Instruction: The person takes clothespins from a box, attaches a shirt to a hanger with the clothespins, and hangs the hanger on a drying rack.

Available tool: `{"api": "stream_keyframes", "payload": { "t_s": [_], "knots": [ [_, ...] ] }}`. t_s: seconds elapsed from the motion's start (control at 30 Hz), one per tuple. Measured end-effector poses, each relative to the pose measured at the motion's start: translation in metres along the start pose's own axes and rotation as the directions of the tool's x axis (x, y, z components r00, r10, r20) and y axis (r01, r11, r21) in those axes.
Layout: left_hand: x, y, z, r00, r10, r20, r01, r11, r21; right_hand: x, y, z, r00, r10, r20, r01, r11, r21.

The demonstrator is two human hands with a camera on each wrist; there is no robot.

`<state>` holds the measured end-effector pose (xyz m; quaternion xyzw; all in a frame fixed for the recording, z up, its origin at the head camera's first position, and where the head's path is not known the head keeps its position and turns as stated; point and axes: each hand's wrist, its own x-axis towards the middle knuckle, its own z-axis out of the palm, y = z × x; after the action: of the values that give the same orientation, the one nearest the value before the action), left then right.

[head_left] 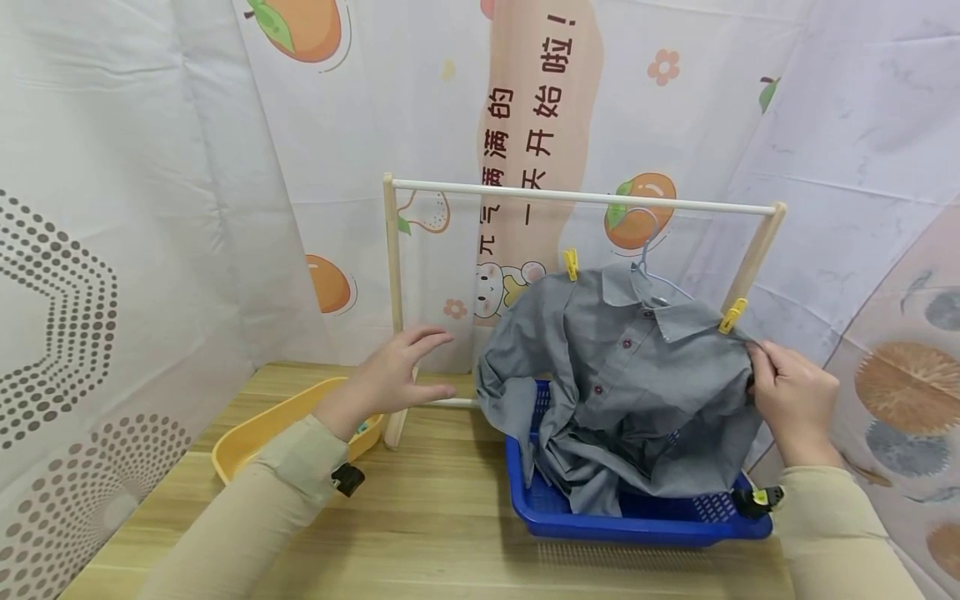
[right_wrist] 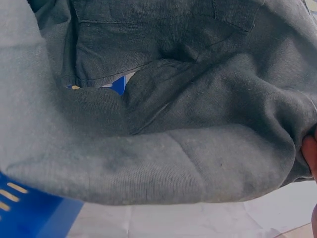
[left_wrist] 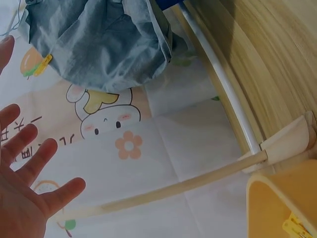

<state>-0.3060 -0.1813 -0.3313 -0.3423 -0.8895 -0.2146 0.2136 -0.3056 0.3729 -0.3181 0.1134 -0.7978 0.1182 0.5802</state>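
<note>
A grey button-up shirt [head_left: 630, 367] is on a light blue hanger [head_left: 647, 250], whose hook shows just at the white rod [head_left: 525, 193] of a wooden rack. Yellow clothespins [head_left: 572, 265] are clipped at both shoulders. My right hand [head_left: 797, 398] pinches the shirt at the shoulder on the right, beside the second clothespin [head_left: 733, 317]. To the left of the shirt, my left hand [head_left: 396, 375] is held in the air with fingers spread, touching nothing. In the right wrist view, the shirt's folds [right_wrist: 173, 153] fill most of the picture.
Under the shirt stands a blue basket [head_left: 585, 525], with the hem and a sleeve hanging into it. A yellow tray [head_left: 247, 433] sits at the left, partly behind the left forearm, with yellow clothespins [left_wrist: 296, 227] inside. The rack's left post [head_left: 393, 258] rises near my left hand.
</note>
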Motion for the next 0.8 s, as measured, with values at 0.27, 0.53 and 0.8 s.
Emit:
{"api": "stream_keyframes", "payload": {
  "t_s": [0.27,0.53,0.8],
  "knots": [
    [0.010,0.007,0.013,0.999,-0.002,0.041,0.002,1.000,-0.009,0.000,-0.002,-0.002,0.999,0.010,0.031,-0.010,1.000,-0.001],
    [0.023,0.019,0.031,0.994,0.018,0.107,-0.015,1.000,-0.025,-0.003,0.001,-0.001,0.999,0.013,0.038,-0.013,1.000,0.001],
    [0.037,0.030,0.049,0.987,0.049,0.154,-0.053,0.998,0.020,-0.003,0.002,0.001,1.000,0.008,0.022,-0.008,1.000,0.003]
  ]
}}
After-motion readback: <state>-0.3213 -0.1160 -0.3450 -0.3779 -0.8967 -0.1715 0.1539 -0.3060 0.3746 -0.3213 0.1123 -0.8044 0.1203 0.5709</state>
